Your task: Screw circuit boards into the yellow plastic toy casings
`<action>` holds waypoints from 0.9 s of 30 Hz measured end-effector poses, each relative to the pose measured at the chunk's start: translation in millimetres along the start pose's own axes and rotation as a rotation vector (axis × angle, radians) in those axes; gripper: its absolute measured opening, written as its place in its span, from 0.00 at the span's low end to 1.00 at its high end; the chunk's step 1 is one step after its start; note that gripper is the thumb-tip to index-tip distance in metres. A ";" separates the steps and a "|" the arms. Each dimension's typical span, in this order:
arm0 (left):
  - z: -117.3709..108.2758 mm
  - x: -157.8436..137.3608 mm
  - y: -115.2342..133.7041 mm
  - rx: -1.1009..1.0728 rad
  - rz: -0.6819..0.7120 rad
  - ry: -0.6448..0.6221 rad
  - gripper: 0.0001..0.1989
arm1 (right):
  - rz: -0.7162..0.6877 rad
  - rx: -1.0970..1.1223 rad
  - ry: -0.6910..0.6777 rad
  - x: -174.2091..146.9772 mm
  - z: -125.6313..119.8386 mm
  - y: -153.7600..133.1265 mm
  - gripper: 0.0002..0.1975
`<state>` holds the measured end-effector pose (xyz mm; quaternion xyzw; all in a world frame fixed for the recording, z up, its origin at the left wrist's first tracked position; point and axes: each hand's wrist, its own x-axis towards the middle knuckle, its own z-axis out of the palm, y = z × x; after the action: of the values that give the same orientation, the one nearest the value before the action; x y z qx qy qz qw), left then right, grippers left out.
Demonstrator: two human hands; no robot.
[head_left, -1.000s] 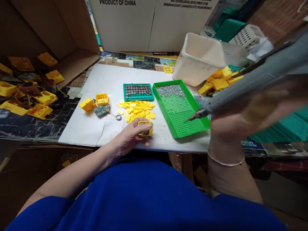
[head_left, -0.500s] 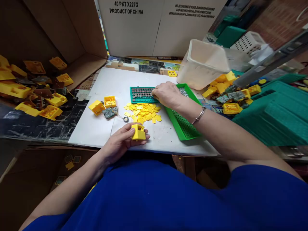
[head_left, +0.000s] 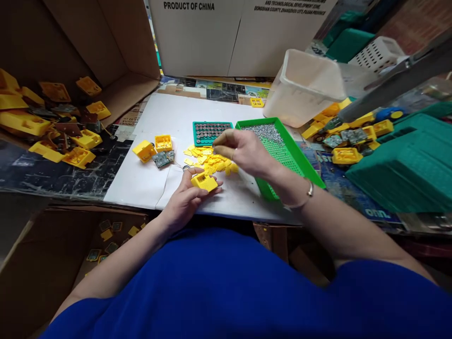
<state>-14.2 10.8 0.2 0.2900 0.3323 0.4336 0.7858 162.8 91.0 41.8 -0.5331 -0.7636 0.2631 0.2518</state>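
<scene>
My left hand is closed around a yellow plastic housing, its thumb on the near side and fingers beneath. Above and to the right of it, my right hand pinches a small dark piece that looks like a button cell. Behind the fingers stands a teal tray with rows of button cells. Under and beside the right hand lies a pile of small yellow covers. Left of the pile are two yellow housing halves and a circuit board, wired to a small round speaker.
A green basket with many small screws stands at the right, under my right forearm. Behind it is a translucent bin. Teal bins stand far right. A cardboard box of yellow housings is at the left.
My right hand has left the teal tray and moved down toward my left hand, pinching a small piece. The left hand has lifted slightly and tilted the yellow housing.
</scene>
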 end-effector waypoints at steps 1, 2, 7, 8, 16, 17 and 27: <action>1.3 1.0 -2.0 0.008 0.027 0.004 0.27 | -0.025 0.219 0.025 -13.3 6.6 -4.8 0.08; 2.8 1.9 -3.9 0.019 0.051 0.005 0.27 | -0.050 0.373 0.046 -25.6 13.8 -8.9 0.07; 11.4 2.2 -7.4 0.082 0.046 0.032 0.27 | -0.082 0.534 0.070 -55.2 41.0 -12.8 0.04; 12.4 1.7 -7.3 0.082 0.036 0.036 0.27 | -0.054 0.573 0.075 -55.1 42.0 -11.0 0.04; -2.5 2.6 -11.8 0.346 0.129 -0.029 0.25 | 0.111 0.658 -0.295 -40.1 16.9 -7.0 0.08; -3.7 3.2 -11.3 0.342 0.133 -0.038 0.25 | 0.120 0.643 -0.316 -38.2 14.9 -7.4 0.10; 5.0 5.1 6.7 0.055 -0.017 0.064 0.14 | 0.112 -0.244 0.207 12.0 4.3 12.9 0.07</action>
<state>-11.6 17.5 6.9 0.2948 0.3715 0.4265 0.7702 165.0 105.5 31.2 -0.6256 -0.7291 0.1255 0.2475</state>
